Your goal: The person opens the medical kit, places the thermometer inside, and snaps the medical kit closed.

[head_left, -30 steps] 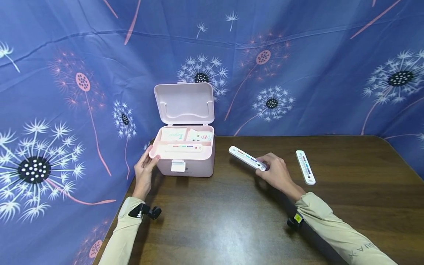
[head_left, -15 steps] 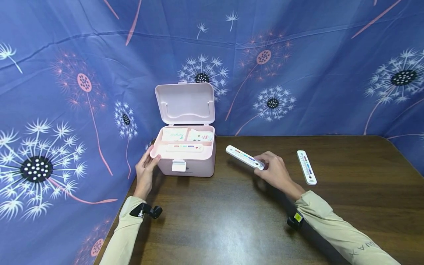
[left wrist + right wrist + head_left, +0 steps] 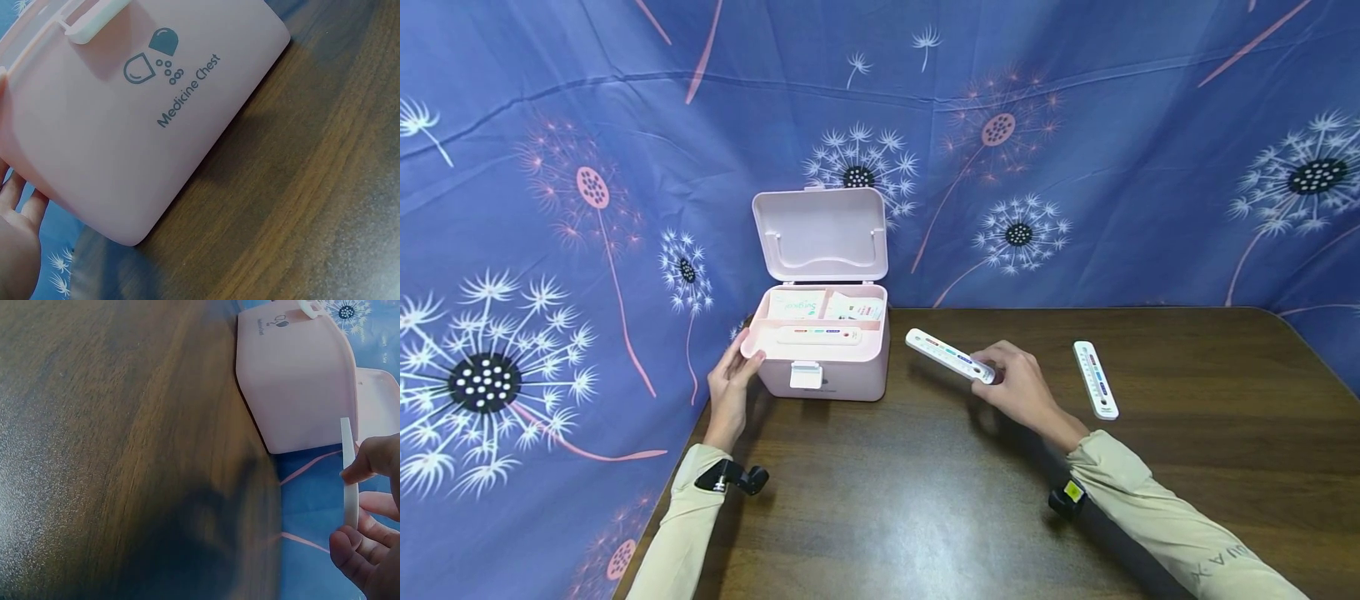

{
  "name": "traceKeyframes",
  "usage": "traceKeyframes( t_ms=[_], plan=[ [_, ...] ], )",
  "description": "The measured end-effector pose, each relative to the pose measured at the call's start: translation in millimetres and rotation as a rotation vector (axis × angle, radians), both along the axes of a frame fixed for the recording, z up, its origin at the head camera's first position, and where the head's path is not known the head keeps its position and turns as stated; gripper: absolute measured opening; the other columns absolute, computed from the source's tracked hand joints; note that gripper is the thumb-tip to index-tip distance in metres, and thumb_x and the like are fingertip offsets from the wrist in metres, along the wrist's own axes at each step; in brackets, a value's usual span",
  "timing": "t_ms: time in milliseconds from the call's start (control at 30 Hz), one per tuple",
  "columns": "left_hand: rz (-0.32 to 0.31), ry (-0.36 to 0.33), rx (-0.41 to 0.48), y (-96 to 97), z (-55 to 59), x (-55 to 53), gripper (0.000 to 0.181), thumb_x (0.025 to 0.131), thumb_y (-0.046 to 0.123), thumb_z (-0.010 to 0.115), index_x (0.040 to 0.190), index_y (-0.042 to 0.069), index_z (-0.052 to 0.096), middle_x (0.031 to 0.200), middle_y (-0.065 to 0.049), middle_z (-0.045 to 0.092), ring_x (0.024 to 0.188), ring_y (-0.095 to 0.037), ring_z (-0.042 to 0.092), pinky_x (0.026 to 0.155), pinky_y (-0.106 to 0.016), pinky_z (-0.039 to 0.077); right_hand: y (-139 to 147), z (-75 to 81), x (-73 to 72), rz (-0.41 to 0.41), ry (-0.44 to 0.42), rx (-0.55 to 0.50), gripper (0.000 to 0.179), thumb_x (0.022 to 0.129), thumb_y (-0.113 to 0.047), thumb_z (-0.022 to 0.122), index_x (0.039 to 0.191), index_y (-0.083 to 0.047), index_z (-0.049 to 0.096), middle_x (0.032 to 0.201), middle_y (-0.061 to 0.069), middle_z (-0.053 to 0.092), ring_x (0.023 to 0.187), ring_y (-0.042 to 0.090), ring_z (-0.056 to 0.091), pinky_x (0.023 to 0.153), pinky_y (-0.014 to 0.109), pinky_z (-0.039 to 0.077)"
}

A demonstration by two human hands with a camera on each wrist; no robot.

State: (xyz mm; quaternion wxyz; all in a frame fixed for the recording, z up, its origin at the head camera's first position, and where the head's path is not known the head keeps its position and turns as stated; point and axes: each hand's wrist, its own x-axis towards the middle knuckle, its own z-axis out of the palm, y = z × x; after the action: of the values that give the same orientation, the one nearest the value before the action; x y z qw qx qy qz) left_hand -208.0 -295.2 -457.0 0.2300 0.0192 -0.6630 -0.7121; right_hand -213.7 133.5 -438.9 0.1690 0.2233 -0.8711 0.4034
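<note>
My right hand (image 3: 1021, 390) pinches one end of a slim white thermometer (image 3: 950, 356) with coloured marks, raised above the table and pointing left. In the right wrist view the thermometer (image 3: 349, 487) shows edge-on between thumb and fingers. My left hand (image 3: 730, 392) holds the left front corner of a pink medicine chest (image 3: 857, 383), thumb at the rim and fingers along the side. The chest's lid (image 3: 822, 235) stands up at the back. Another white thermometer (image 3: 818, 335) lies in the tray's front compartment.
A further thermometer (image 3: 1096, 380) lies on the brown wooden table (image 3: 880, 500), right of my right hand. White packets (image 3: 796, 304) fill the tray's rear compartments. A blue dandelion-print cloth (image 3: 1075, 150) hangs behind and left of the table.
My right hand has carried its thermometer slightly left, toward the chest. The left hand keeps its hold on the chest's corner. The view has shifted very slightly.
</note>
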Motion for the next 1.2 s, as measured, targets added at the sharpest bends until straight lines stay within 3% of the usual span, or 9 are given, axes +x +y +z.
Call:
traceKeyframes(
  t_ms=[667,900,1200],
  plan=[
    [0.006,0.006,-0.003,0.3,0.7,-0.3,0.058,0.084,0.009,0.071,0.136,0.001,0.049,0.141,-0.010,0.047,0.130,-0.021,0.041,0.104,-0.024,0.035,-5.6,5.5,1.7,0.035,0.008,-0.013,0.032,0.065,-0.004,0.075,0.097,-0.002,0.072,0.088,0.006,0.063,0.064,0.016,0.053,0.055,0.023,0.043],
    [-0.009,0.018,-0.015,-0.6,-0.5,0.0,0.053,0.085,0.010,0.070,0.135,0.007,0.053,0.141,-0.009,0.047,0.130,-0.020,0.041,0.104,-0.023,0.035,-6.4,5.5,0.7,0.037,0.024,-0.009,0.032,0.064,-0.002,0.075,0.096,-0.002,0.072,0.088,0.004,0.063,0.065,0.016,0.053,0.056,0.022,0.042],
    [-0.008,0.017,-0.024,-1.7,-1.6,0.6,0.053,0.085,0.010,0.070,0.135,0.006,0.052,0.141,-0.008,0.047,0.130,-0.020,0.041,0.101,-0.020,0.036,-9.2,9.2,2.4,0.048,0.042,-0.026,0.033,0.063,-0.001,0.076,0.096,-0.003,0.072,0.086,0.003,0.063,0.063,0.016,0.053,0.055,0.020,0.041]
  ],
)
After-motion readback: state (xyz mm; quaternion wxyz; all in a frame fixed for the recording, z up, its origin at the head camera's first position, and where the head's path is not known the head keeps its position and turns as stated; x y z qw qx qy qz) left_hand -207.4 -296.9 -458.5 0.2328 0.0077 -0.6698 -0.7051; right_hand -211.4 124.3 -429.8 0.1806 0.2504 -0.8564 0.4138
